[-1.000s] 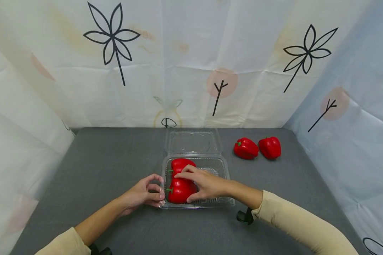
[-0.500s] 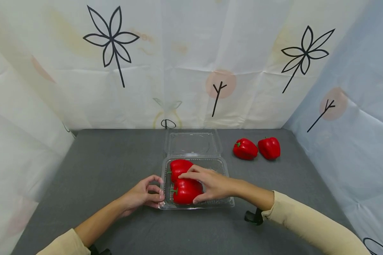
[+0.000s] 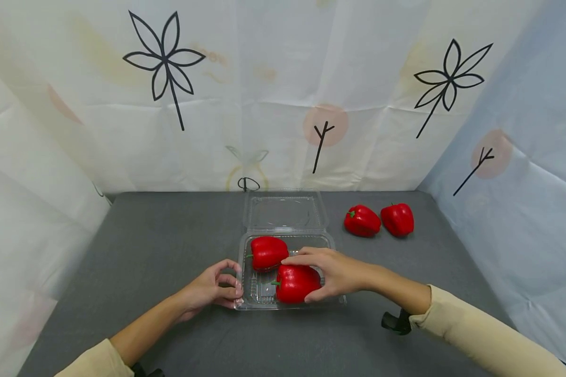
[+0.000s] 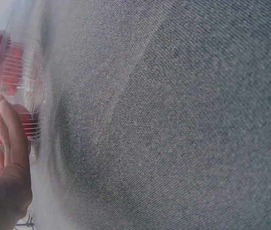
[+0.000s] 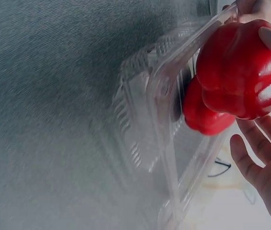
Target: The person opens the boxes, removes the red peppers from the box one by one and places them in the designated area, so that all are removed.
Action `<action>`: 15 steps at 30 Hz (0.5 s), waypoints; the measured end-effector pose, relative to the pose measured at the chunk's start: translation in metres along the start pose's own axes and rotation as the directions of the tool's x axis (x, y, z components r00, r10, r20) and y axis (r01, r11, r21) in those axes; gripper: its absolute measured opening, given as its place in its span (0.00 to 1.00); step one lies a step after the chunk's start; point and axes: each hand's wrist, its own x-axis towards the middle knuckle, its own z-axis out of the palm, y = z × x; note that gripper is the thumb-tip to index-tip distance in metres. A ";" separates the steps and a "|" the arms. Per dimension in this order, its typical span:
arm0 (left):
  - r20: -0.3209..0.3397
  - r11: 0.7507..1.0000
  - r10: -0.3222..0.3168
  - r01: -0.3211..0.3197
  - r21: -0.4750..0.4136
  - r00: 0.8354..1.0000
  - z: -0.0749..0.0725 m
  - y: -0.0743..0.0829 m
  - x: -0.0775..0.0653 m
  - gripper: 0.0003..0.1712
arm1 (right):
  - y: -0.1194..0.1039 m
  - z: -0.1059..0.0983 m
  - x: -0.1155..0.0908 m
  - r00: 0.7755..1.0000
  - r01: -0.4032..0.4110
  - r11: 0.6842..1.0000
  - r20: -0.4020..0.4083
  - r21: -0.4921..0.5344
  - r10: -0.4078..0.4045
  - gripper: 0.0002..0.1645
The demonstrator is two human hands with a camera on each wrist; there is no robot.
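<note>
A clear plastic clamshell container (image 3: 262, 291) stands with its lid (image 3: 284, 212) laid back. In it, a red bell pepper (image 3: 268, 253) lies at the back left, stem to the left. My right hand (image 3: 339, 269) grips a second red bell pepper (image 3: 296, 286) over the front half of the container; in the right wrist view this gripped bell pepper (image 5: 238, 72) is above the rim, thumb on one side and fingers on the other. My left hand (image 3: 216, 287) pinches the container's left rim between thumb and fingers; the left wrist view shows its fingers (image 4: 16, 136) along the ribbed wall.
Two more red bell peppers (image 3: 362, 220) (image 3: 398, 219) lie side by side on the grey table (image 3: 170, 230), right of the lid. A printed white curtain (image 3: 264, 78) borders the table at the back and sides.
My right hand has moved right, carrying the front bell pepper from the container's left side toward its middle. The back bell pepper now shows fully. My left hand has stayed at the rim.
</note>
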 end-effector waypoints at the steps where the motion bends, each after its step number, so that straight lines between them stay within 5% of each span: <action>1: -0.001 1.000 -0.001 0.001 0.000 1.000 0.000 0.000 0.000 0.29 | 0.001 -0.001 -0.002 1.000 0.001 1.000 -0.003 -0.001 -0.001 0.44; 15: -0.003 1.000 -0.010 0.010 0.005 1.000 0.000 0.000 0.001 0.28 | 0.027 -0.027 -0.045 0.988 -0.017 1.000 -0.155 0.013 0.019 0.44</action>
